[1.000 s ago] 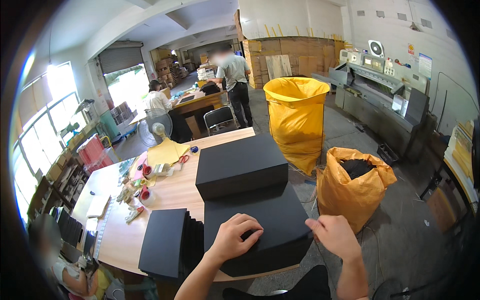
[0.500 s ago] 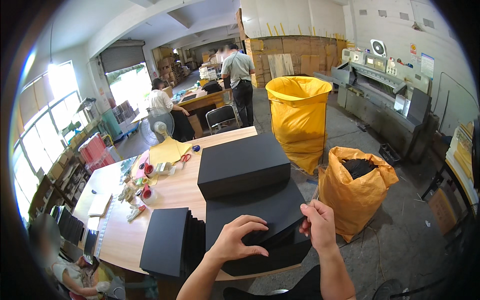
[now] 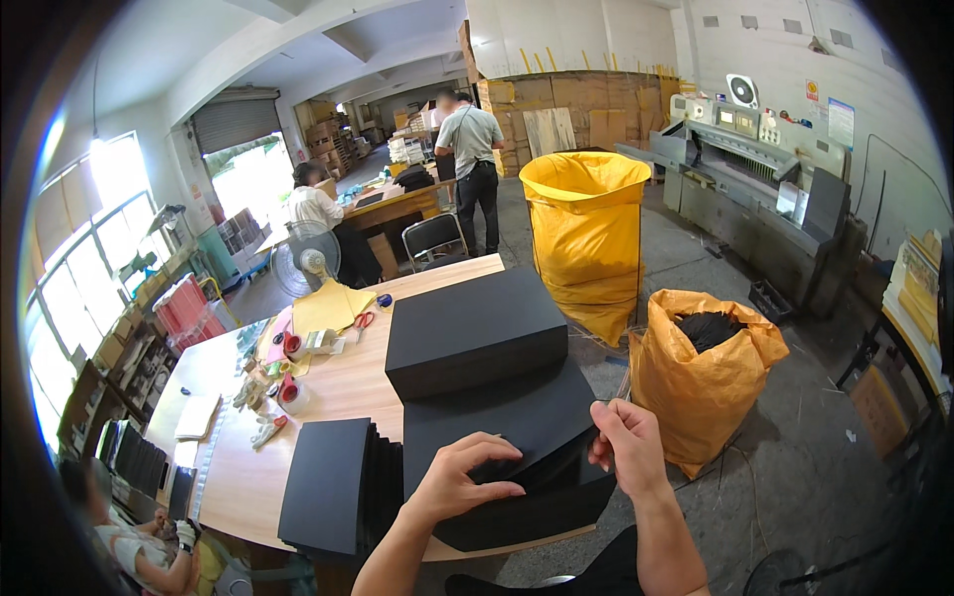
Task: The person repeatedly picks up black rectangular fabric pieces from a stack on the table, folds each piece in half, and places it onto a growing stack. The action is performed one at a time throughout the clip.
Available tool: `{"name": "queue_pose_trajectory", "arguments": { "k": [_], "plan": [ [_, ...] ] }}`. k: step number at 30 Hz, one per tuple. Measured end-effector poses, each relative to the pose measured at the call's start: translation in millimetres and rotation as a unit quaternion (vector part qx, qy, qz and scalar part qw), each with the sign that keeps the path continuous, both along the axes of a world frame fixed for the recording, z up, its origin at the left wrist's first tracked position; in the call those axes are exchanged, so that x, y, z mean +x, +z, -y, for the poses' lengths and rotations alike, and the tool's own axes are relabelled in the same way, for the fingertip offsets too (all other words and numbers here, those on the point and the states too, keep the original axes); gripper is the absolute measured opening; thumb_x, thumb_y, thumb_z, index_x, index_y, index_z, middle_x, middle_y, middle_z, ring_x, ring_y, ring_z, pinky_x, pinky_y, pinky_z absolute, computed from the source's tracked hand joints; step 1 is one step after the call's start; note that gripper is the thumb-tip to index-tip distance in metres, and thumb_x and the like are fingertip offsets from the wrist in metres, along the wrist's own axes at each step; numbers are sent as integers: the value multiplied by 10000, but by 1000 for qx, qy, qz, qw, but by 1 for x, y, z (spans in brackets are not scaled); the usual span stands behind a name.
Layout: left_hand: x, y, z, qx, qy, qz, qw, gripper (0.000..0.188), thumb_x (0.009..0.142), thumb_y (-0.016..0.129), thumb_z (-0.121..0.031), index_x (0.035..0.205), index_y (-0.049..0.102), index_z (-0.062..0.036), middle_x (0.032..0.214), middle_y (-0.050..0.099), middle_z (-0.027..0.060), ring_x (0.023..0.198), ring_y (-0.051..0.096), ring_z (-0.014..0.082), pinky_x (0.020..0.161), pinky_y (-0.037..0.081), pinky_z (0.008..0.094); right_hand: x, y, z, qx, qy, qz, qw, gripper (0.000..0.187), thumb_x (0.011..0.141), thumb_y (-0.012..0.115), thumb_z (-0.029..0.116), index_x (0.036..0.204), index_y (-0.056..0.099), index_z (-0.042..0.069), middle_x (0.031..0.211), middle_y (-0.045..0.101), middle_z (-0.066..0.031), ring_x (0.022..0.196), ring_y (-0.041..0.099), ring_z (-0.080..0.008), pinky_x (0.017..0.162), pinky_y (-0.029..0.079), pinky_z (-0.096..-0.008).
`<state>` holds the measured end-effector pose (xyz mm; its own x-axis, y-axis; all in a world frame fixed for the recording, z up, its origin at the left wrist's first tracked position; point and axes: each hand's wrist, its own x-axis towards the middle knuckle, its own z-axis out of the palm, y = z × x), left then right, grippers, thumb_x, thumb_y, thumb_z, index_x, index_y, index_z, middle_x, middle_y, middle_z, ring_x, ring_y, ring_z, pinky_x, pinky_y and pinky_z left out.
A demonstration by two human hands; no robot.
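Observation:
A low stack of black sheets lies at the table's near right edge. My right hand is closed, thumb against fingers, on the right corner of the top black sheet, which bows upward there. My left hand rests at the near edge of the same stack, fingers curved and thumb apart, gripping nothing that I can see. A taller black stack stands behind on its far part. To the left is a separate pile of black sheets, its layers slightly uneven.
On the wooden table lie tape rolls, red scissors, gloves and yellow paper. Right of it stand a filled orange sack and a tall yellow bag. Other people work at the back and lower left.
My left thumb and fingers have drawn slightly closer together. My right hand keeps its pinch on the sheet corner. The view has shifted slightly, and the people in the background have changed posture.

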<state>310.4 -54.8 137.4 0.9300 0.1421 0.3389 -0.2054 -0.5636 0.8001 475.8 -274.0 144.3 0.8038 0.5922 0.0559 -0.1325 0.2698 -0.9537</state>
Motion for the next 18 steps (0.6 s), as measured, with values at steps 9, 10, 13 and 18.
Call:
{"name": "queue_pose_trajectory", "arguments": {
  "k": [9,10,13,18],
  "plan": [
    [1,-5,-3,88,-12,35,995,377,913,904,-154,1271,789,-140,1412,648,192,1181,725,363,980,603,405,-1,-5,-10,10,-24,1,1000,409,1070,711,237,722,539,112,623,585,2,528,607,-103,488,438,-248],
    [3,-3,2,101,-11,49,994,397,892,931,-197,1258,789,-135,1396,651,187,1185,720,364,977,603,406,0,-2,-8,28,-4,-46,999,398,1067,708,217,720,539,117,620,593,-3,519,612,-114,482,450,-253],
    [4,-6,0,101,-2,55,993,486,802,1005,-297,1202,792,-121,1337,666,161,1180,714,354,965,602,402,1,-7,-9,56,1,-50,997,390,1066,701,213,720,544,124,620,611,-19,519,641,-137,471,455,-255],
    [3,-8,-3,77,2,55,995,485,792,1012,-222,1215,794,-125,1305,677,136,1167,715,330,965,597,388,3,-8,-5,37,6,-30,999,401,1067,712,227,719,541,124,618,606,-12,519,634,-127,463,443,-249]
  ]
}}
